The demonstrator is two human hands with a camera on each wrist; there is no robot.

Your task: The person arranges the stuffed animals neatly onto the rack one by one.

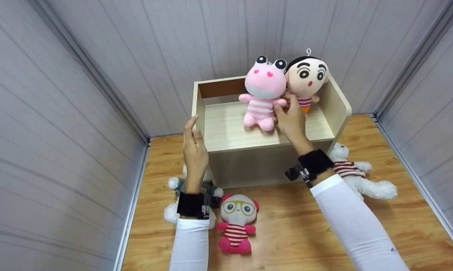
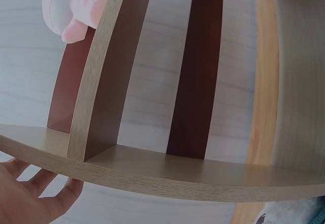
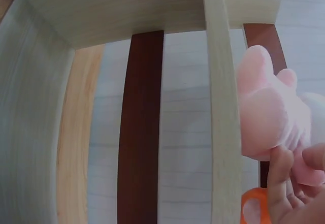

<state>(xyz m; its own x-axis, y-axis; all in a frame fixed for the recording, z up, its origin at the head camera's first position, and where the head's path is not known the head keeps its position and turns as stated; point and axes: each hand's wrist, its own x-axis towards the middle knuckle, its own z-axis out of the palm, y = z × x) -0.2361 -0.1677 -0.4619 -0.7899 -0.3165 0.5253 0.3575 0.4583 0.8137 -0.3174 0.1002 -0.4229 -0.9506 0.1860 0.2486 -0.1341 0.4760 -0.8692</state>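
— Our right hand [image 1: 292, 120] pinches the pink frog plush [image 1: 263, 94] at its striped side; our left hand [image 1: 195, 150] lies flat, fingers straight, against the wooden shelf [image 1: 226, 131] near its left front corner.

— We read no writing anywhere. The frog sits on the shelf top, touching the black-haired boy doll [image 1: 307, 77].

— Our right wrist view adds dark brown back slats [image 3: 139, 127]; only the head view shows the glasses plush [image 1: 237, 222] on the floor.
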